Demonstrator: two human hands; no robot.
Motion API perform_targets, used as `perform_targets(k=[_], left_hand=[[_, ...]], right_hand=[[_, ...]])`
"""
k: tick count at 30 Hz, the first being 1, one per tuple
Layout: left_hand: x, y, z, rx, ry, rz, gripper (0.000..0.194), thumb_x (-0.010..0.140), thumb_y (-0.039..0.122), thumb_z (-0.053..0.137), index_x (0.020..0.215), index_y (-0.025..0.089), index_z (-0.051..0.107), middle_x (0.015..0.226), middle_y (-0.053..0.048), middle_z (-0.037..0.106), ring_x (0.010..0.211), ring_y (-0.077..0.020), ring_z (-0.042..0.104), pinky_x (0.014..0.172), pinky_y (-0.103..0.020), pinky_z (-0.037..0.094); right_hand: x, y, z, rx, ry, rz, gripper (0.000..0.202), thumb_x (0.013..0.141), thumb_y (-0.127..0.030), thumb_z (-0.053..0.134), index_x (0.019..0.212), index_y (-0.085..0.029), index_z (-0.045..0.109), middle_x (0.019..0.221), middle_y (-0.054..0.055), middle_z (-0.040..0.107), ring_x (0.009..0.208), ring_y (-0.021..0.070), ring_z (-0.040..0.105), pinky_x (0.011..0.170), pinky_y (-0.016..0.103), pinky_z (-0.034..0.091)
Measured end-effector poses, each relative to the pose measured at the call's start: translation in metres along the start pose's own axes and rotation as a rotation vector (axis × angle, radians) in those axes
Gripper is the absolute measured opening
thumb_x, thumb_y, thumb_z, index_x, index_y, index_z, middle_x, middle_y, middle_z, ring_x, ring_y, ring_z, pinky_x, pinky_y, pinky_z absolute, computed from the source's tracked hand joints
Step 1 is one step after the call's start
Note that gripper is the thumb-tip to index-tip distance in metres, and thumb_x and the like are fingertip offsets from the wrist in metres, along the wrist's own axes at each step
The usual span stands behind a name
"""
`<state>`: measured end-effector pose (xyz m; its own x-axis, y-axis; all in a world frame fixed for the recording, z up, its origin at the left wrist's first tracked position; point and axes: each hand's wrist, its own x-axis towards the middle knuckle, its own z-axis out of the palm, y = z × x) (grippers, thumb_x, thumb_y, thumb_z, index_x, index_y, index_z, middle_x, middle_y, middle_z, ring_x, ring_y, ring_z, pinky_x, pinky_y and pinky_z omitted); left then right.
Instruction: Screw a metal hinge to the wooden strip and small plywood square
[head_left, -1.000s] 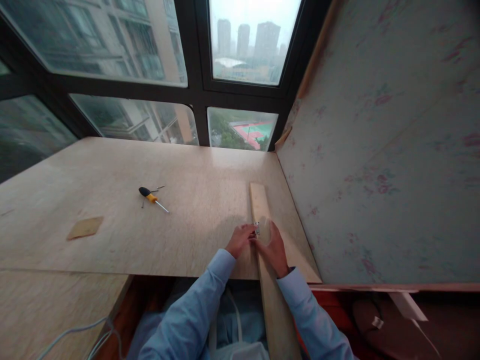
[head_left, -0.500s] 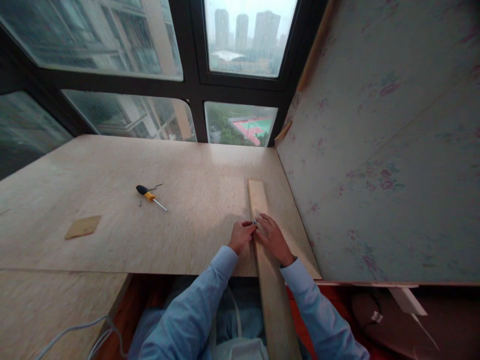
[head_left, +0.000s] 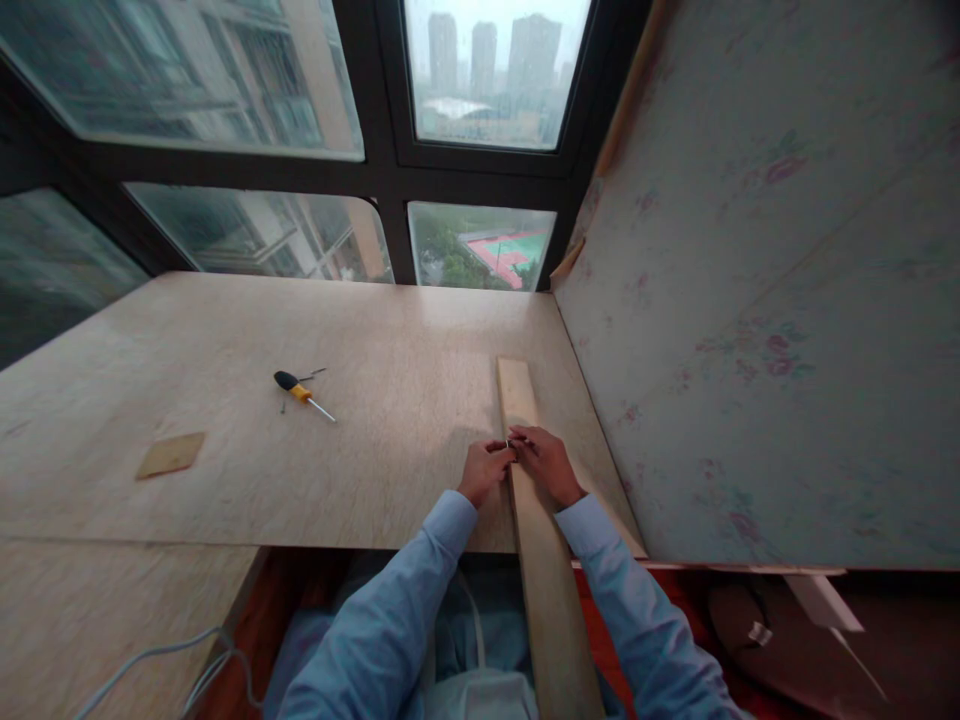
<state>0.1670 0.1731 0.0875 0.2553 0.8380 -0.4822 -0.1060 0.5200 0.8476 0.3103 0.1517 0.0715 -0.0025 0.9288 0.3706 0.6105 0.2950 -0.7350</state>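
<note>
A long wooden board (head_left: 551, 590) runs from my lap onto the tabletop, its far end lying flat on the table. Over its left edge, my left hand (head_left: 484, 472) is closed in a pinch on a small shiny metal piece (head_left: 509, 444), too small to name exactly. My right hand (head_left: 547, 464) rests over the board with its fingertips pinched at the same piece, which they partly cover. To the left lies a screwdriver (head_left: 301, 393) with a black and yellow handle. Several small screws or nails (head_left: 313, 375) lie around it.
A flat tan square (head_left: 171, 455) lies on the left of the wood-grain table (head_left: 390, 430). A grey cable (head_left: 157, 648) crosses the lower left surface. The flowered wall (head_left: 735, 300) bounds the right side, dark-framed windows (head_left: 480, 175) the back.
My right hand's fingers have drawn in closer over the metal piece, covering more of it. My left hand stays nearly still, as does the board.
</note>
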Motion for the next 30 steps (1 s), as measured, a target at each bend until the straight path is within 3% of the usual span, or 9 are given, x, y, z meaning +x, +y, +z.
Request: perform_targets(k=[8, 15, 20, 30], left_hand=[[0.000, 0.001, 0.000, -0.027, 0.014, -0.039, 0.019, 0.062, 0.015, 0.079, 0.079, 0.008, 0.074, 0.064, -0.004, 0.066, 0.053, -0.0101, 0.055, 0.046, -0.019, 0.038], [0.002, 0.002, 0.000, -0.022, 0.055, -0.086, 0.020, 0.061, 0.012, 0.080, 0.079, 0.009, 0.072, 0.062, -0.002, 0.065, 0.054, -0.0109, 0.056, 0.047, -0.020, 0.039], [0.003, 0.000, -0.002, -0.020, 0.001, -0.071, 0.023, 0.063, 0.018, 0.082, 0.080, 0.008, 0.071, 0.062, -0.003, 0.064, 0.053, -0.0101, 0.055, 0.047, -0.020, 0.037], [0.005, 0.000, -0.001, -0.052, 0.004, -0.080, 0.029, 0.059, 0.023, 0.086, 0.079, 0.008, 0.070, 0.062, -0.003, 0.064, 0.053, -0.0103, 0.056, 0.048, -0.020, 0.038]], right_hand=[[-0.009, -0.006, -0.012, 0.035, 0.088, 0.023, 0.029, 0.097, -0.036, 0.053, 0.111, -0.021, 0.073, 0.100, 0.010, 0.077, 0.090, 0.0225, 0.073, 0.081, 0.037, 0.060], [-0.027, -0.013, -0.015, 0.032, 0.071, 0.033, 0.030, 0.096, -0.041, 0.055, 0.112, -0.023, 0.073, 0.101, 0.009, 0.077, 0.091, 0.0233, 0.074, 0.083, 0.038, 0.061], [-0.030, -0.014, -0.012, 0.004, 0.059, 0.037, 0.030, 0.097, -0.041, 0.055, 0.110, -0.023, 0.074, 0.101, 0.008, 0.078, 0.092, 0.0232, 0.074, 0.084, 0.037, 0.061], [-0.031, -0.011, -0.014, -0.061, -0.011, -0.085, 0.027, 0.098, -0.036, 0.053, 0.109, -0.024, 0.075, 0.103, 0.008, 0.078, 0.094, 0.0230, 0.075, 0.086, 0.039, 0.061]])
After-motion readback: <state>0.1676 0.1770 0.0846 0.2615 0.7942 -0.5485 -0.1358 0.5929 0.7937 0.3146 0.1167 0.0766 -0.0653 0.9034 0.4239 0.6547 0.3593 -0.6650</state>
